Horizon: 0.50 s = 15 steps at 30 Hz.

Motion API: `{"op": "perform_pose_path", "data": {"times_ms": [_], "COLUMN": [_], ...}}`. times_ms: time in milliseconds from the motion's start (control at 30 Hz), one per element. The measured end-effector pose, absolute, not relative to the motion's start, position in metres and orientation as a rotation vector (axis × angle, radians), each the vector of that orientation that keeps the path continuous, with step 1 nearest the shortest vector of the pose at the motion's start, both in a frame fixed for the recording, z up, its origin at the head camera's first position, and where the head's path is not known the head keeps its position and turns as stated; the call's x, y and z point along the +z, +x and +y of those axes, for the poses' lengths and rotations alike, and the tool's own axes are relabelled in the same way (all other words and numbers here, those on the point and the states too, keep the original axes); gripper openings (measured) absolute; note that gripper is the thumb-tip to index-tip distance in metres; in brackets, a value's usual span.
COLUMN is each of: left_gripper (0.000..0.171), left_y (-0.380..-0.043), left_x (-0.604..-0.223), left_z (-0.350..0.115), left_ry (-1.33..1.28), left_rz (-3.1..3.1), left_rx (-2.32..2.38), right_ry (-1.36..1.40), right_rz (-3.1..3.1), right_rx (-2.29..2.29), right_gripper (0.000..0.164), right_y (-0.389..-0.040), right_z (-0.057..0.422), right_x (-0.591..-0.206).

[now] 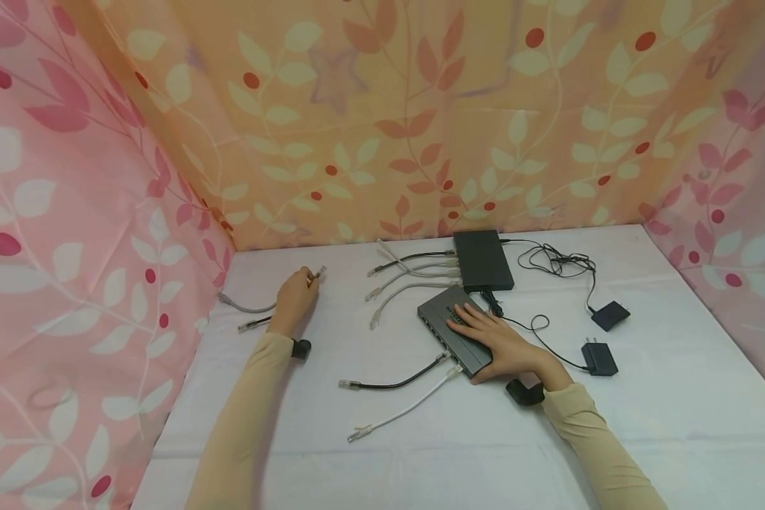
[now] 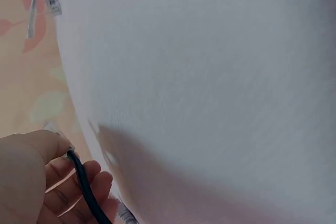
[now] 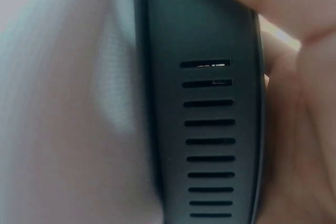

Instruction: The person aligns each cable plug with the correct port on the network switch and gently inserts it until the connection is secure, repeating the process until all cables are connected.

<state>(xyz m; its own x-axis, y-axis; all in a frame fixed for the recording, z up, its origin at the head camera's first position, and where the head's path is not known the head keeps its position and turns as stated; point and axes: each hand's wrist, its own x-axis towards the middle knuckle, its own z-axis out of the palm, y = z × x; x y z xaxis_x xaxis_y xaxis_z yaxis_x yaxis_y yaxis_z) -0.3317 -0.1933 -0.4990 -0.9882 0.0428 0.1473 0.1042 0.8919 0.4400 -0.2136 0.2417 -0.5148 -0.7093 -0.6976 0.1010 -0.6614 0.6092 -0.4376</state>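
Observation:
My left hand [image 1: 296,297] pinches the clear plug [image 1: 320,272] of a short black network cable between thumb and fingertips. In the left wrist view that black cable [image 2: 86,190] runs down from the plug past the curled fingers. My right hand [image 1: 494,342] lies on a dark grey network switch [image 1: 448,317], fingers stretched across its top and thumb at the near edge. A black cable [image 1: 389,386] and a white cable [image 1: 414,407] are plugged into the switch's left side. In the right wrist view its slotted side wall [image 3: 210,129] faces the camera.
Behind stands a second black switch [image 1: 483,260] with several short cables fanning left. Two power adapters [image 1: 610,316] [image 1: 599,358] lie on the right with thin black cords. A grey cable [image 1: 248,306] lies by the left wrist. Patterned curtains [image 1: 357,142] border the white table.

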Motion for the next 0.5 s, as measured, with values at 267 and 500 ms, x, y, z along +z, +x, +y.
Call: {"op": "perform_pose_path", "data": {"times_ms": [267, 500], "left_gripper": [0.022, 0.022], "left_y": [-0.322, -0.313], "left_x": [-0.501, -0.5], "left_z": [-0.189, -0.185], "left_ry": [-0.161, -0.235], "left_rz": [-2.888, -2.838], "left_rx": [-0.758, -0.788], "right_ry": [-1.154, -1.152], "right_rz": [2.743, 2.738], "right_rx": [-0.697, -0.706], "right_gripper": [0.108, 0.108], "right_y": [-0.214, -0.214], "right_z": [0.242, 0.242], "right_x": [-0.515, -0.515]}}
